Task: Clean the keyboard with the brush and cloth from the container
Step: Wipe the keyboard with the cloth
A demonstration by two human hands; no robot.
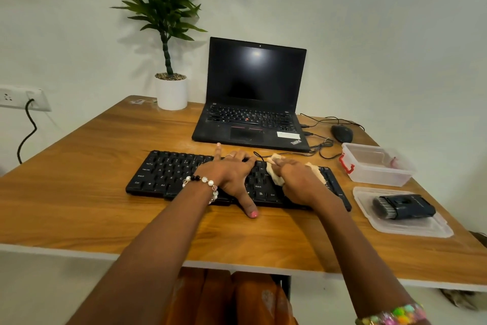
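A black keyboard [168,174] lies across the middle of the wooden desk. My left hand [232,174] rests flat on its centre keys, fingers spread, thumb over the front edge. My right hand [300,182] presses a crumpled beige cloth [275,174] onto the keyboard's right half, fingers curled over it. The dark brush [404,207] lies on the clear container lid [421,229] at the right. Behind it stands the open clear container [379,174] with a red latch.
An open black laptop [253,98] sits behind the keyboard, with a black mouse [342,133] and cables to its right. A potted plant [171,91] stands at the back left. A wall socket with a cable [23,99] is at far left. The desk [79,179] shows bare wood at left.
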